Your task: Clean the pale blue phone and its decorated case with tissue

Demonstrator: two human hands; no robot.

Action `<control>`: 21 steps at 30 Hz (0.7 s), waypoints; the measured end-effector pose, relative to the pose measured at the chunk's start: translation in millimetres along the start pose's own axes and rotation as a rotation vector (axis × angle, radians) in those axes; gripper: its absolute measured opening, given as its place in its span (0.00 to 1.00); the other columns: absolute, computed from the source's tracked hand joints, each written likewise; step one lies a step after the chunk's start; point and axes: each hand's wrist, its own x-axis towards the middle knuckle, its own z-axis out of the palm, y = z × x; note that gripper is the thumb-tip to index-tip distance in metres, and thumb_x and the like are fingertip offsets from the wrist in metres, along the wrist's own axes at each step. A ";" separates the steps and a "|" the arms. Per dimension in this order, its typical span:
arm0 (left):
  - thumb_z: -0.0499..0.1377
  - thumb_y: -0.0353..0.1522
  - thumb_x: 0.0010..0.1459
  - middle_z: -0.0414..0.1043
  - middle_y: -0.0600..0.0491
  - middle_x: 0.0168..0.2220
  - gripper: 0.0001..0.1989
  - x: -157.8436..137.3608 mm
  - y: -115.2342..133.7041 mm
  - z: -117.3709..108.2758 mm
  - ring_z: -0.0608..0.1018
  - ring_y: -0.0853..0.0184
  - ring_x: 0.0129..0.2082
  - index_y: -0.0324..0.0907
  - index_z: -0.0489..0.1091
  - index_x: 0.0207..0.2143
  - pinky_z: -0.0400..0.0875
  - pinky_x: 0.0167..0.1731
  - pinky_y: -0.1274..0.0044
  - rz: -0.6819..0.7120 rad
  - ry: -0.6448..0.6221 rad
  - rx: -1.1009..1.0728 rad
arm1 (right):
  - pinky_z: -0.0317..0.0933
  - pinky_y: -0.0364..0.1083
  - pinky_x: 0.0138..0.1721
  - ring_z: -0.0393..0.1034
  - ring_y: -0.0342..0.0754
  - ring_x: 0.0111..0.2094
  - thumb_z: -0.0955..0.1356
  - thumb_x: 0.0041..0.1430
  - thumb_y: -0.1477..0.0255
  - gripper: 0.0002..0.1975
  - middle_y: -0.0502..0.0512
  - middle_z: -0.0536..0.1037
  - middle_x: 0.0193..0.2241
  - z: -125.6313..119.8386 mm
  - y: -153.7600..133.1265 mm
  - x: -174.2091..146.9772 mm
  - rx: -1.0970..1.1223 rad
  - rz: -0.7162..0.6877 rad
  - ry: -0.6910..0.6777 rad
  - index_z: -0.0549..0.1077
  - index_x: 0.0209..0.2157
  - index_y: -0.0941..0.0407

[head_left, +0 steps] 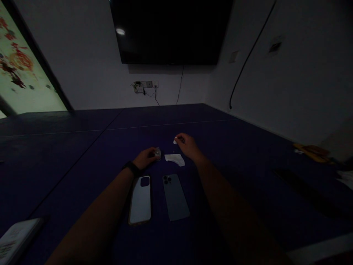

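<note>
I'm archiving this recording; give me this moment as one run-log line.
left hand: grips small clear container | right hand: pinches white scrap | nearby: white sheet, phone, phone case

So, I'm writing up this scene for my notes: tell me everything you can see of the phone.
The phone lies flat, back up, on the dark blue-purple tabletop, slightly slanted, its camera end farthest from the person. The back looks smooth and blue-grey, with round lenses clustered at the far left corner. It wears no case; a phone case lies apart to its left.
</note>
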 end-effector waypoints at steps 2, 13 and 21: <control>0.66 0.44 0.50 0.80 0.48 0.44 0.24 -0.1 0.3 -0.2 0.79 0.58 0.46 0.41 0.73 0.47 0.70 0.52 0.66 0.003 0.001 0.000 | 0.66 0.48 0.41 0.74 0.48 0.34 0.67 0.60 0.67 0.06 0.53 0.79 0.32 0.9 -0.5 -0.2 -0.003 -0.008 -0.001 0.75 0.32 0.54; 0.66 0.42 0.51 0.80 0.49 0.44 0.23 0.4 -0.9 -0.5 0.79 0.60 0.45 0.42 0.73 0.47 0.70 0.52 0.67 -0.001 -0.011 -0.026 | 0.64 0.47 0.41 0.71 0.48 0.34 0.67 0.59 0.68 0.05 0.52 0.77 0.30 4.7 0.3 -2.5 -0.012 -0.021 -0.024 0.73 0.30 0.54; 0.68 0.42 0.49 0.80 0.50 0.42 0.22 -1.9 3.1 -2.0 0.79 0.60 0.44 0.42 0.75 0.45 0.70 0.51 0.68 0.003 -0.038 -0.057 | 0.64 0.48 0.42 0.71 0.49 0.36 0.66 0.61 0.62 0.09 0.52 0.77 0.32 2.3 -21.2 3.7 0.044 -0.061 0.061 0.72 0.33 0.53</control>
